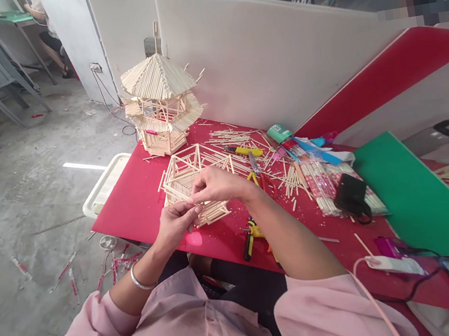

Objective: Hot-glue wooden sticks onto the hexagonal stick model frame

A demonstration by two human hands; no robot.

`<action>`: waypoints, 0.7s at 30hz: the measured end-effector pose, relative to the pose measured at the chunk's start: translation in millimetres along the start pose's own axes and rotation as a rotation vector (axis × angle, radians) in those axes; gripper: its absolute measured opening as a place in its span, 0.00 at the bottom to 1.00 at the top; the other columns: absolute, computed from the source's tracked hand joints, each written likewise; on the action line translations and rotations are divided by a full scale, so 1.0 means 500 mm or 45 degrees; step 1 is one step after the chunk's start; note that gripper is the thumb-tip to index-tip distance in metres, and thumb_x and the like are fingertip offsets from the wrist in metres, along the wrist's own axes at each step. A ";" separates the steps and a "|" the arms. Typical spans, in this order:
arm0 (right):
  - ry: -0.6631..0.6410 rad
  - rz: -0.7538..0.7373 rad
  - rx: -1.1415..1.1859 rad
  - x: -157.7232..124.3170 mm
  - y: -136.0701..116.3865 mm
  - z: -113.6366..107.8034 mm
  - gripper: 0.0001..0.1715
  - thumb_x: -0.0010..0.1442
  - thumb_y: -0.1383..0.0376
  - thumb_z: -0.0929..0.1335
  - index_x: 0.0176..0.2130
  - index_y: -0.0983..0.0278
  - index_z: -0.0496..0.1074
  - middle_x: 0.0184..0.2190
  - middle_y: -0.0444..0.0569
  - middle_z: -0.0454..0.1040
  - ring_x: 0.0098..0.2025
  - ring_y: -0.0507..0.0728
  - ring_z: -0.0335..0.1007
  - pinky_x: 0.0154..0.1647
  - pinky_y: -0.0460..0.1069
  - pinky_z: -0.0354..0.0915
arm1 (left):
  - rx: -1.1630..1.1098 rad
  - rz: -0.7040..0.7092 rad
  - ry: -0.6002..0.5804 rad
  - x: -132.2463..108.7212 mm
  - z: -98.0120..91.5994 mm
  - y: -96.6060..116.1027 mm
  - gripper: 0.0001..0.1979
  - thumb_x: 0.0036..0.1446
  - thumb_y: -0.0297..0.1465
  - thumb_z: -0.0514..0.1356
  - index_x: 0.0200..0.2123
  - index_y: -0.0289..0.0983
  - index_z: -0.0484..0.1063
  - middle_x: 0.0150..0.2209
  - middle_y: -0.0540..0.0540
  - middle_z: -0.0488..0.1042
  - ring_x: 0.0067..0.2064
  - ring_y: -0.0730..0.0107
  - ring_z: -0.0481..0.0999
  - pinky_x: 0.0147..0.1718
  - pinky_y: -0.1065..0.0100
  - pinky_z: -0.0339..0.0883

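Observation:
A low, open framework of pale wooden sticks (184,166) rests on the red tabletop (128,206) in front of me. My left hand (177,221) is closed at its near left edge, thumb and fingers pressed together. Over the framework, my right hand (216,185) is pinched, its fingertips almost meeting those of the left. Whatever lies between the fingertips is too small to make out. Behind the framework stands a taller tiered stick tower (159,79) with a pointed roof.
Loose sticks (228,136), a yellow cutter (247,151) and pliers (253,231) lie right of the framework. Farther right are bagged sticks (321,186), a black case (351,193) and a green board (421,199). A pale partition (240,52) rises behind.

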State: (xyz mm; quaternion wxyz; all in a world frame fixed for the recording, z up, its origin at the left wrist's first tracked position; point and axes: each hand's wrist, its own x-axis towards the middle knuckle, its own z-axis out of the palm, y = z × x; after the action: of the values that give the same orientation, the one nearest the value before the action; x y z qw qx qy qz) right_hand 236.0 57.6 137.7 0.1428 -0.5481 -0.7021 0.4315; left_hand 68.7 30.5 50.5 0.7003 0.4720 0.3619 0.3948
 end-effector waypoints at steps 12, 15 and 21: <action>-0.045 0.026 -0.026 -0.009 -0.005 -0.007 0.09 0.48 0.63 0.69 0.21 0.65 0.75 0.18 0.41 0.67 0.24 0.47 0.57 0.25 0.46 0.48 | -0.026 -0.010 0.048 -0.001 0.017 -0.005 0.22 0.41 0.48 0.72 0.27 0.33 0.79 0.16 0.50 0.71 0.14 0.79 0.63 0.14 0.74 0.56; -0.065 0.066 -0.087 -0.018 -0.016 -0.015 0.10 0.50 0.63 0.69 0.23 0.65 0.77 0.20 0.42 0.70 0.25 0.48 0.60 0.26 0.46 0.50 | -0.041 0.012 0.075 -0.003 0.035 -0.012 0.21 0.43 0.48 0.72 0.27 0.34 0.80 0.16 0.51 0.71 0.14 0.79 0.61 0.13 0.74 0.55; 0.271 0.140 -0.305 -0.082 -0.032 -0.026 0.19 0.56 0.52 0.72 0.41 0.61 0.81 0.28 0.46 0.77 0.28 0.51 0.66 0.29 0.47 0.54 | 0.046 0.076 0.198 -0.037 0.034 -0.021 0.17 0.49 0.45 0.69 0.32 0.36 0.81 0.17 0.52 0.71 0.16 0.77 0.63 0.16 0.73 0.59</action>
State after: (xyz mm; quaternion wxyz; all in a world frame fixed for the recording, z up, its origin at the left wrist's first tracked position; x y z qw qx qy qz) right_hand 249.2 26.3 168.7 0.1261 -0.6413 -0.6985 0.2915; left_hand 78.1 4.8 47.9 0.6494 0.4631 0.4080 0.4442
